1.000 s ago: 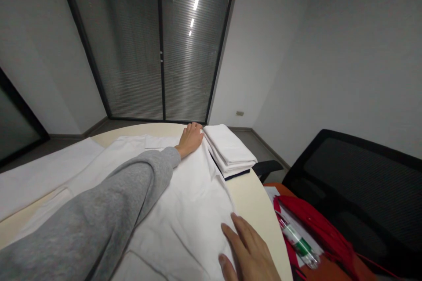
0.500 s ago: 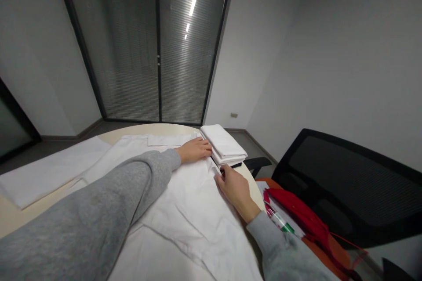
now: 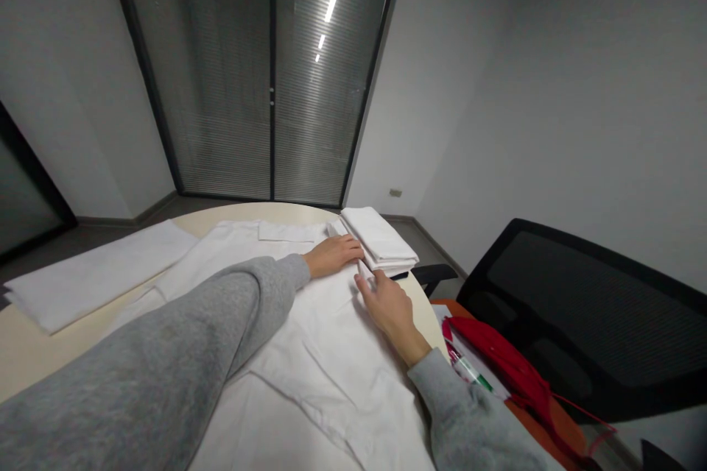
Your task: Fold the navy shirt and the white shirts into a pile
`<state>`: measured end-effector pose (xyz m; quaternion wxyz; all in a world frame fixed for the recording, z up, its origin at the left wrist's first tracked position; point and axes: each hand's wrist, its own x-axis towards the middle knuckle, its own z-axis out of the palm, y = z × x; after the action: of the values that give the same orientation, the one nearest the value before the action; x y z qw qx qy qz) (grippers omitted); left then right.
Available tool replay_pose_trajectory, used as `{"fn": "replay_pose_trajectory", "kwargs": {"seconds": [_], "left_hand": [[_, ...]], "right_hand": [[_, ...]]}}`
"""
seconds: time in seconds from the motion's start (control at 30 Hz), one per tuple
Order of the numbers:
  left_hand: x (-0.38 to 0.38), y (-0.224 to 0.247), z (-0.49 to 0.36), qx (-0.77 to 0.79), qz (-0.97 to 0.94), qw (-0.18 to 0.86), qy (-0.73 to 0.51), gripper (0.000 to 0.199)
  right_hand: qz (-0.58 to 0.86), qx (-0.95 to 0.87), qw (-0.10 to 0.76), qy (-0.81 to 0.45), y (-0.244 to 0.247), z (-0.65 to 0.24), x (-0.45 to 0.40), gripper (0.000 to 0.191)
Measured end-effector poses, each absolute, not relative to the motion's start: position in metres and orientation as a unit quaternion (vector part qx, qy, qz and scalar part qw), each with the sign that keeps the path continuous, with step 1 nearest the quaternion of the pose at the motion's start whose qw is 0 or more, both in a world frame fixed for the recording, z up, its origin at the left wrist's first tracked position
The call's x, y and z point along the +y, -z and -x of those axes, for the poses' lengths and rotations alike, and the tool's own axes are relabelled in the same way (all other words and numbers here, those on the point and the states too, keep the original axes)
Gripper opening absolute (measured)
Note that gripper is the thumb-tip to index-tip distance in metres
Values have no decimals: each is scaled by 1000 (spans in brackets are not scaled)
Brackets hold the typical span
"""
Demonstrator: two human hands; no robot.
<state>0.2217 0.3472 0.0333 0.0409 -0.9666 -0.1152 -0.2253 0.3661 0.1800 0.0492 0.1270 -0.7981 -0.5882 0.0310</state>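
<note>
A large white cloth [image 3: 325, 360] with creases is spread over a round table [image 3: 259, 210]. My left hand [image 3: 335, 255] lies on its far right part, fingers stretched out and palm down. Just nearer, my right hand [image 3: 387, 303] is at the cloth's right edge, thumb apart from the other fingers; its fingertips are partly hidden beside the folded stack. That stack of folded white cloth [image 3: 378, 239] sits at the table's far right edge, touching or very close to both hands. Another folded white cloth [image 3: 104, 272] lies at the left.
A black mesh chair [image 3: 585, 309] with an orange seat stands at the right, its armrest [image 3: 434, 274] near the table edge. On the seat lie a red bag or cloth [image 3: 497, 357] and a clear tube with green [image 3: 469, 372]. Glass panels [image 3: 232, 88] are behind.
My right hand has moved slightly up and left, and its thumb has spread from the fingers. My left hand stays flat on the cloth. The whole view has shifted slightly.
</note>
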Motion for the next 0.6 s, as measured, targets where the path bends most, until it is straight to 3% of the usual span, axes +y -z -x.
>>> {"fn": "replay_pose_trajectory", "kwargs": {"seconds": [0.13, 0.3, 0.6], "left_hand": [[352, -41, -215, -89, 973, 58, 206, 22], [393, -57, -194, -152, 967, 82, 188, 28], [454, -74, -192, -249, 951, 4, 184, 24]], "right_hand": [[790, -602, 112, 43, -48, -359, 182, 42], [786, -606, 111, 46, -46, -360, 184, 46], [800, -587, 125, -2, -37, -362, 186, 53]]}}
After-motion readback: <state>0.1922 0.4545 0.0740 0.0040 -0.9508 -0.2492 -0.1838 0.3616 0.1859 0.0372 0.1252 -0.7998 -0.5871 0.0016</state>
